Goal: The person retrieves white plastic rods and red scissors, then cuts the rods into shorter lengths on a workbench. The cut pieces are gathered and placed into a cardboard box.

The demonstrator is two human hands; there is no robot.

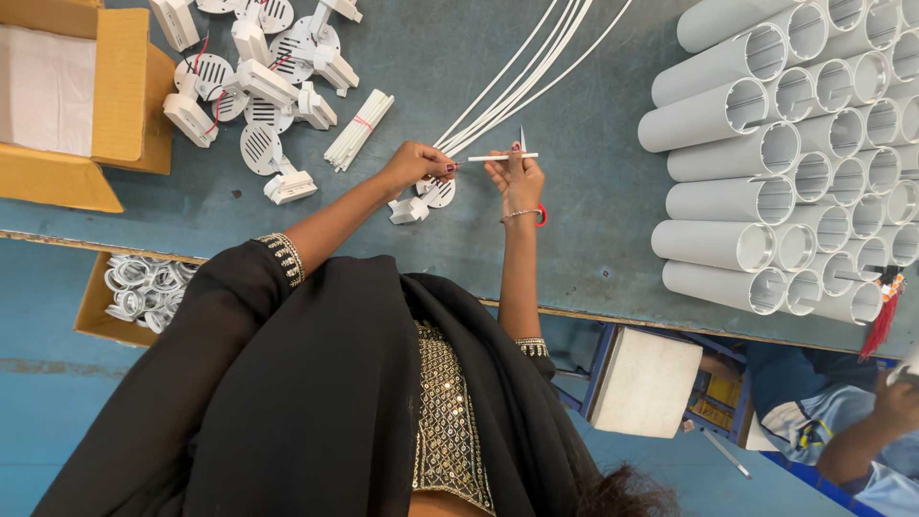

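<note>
Over the blue table [593, 220], a thin white tube [498, 157] spans two hands.
Left hand [416, 163] pinches one end, right hand [517, 177] grips the other; tube lies crosswise.

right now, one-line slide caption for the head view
Left hand and right hand hold a thin white sleeve above a blue table, beside stacked white tubes.

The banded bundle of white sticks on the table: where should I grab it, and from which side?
Grip the bundle of white sticks near the middle, by its red band, fingers closing across its width from above. It lies flat and slanted on the table, with the white fittings crowding one side, so the side facing the long white strips is probably freer.
</note>
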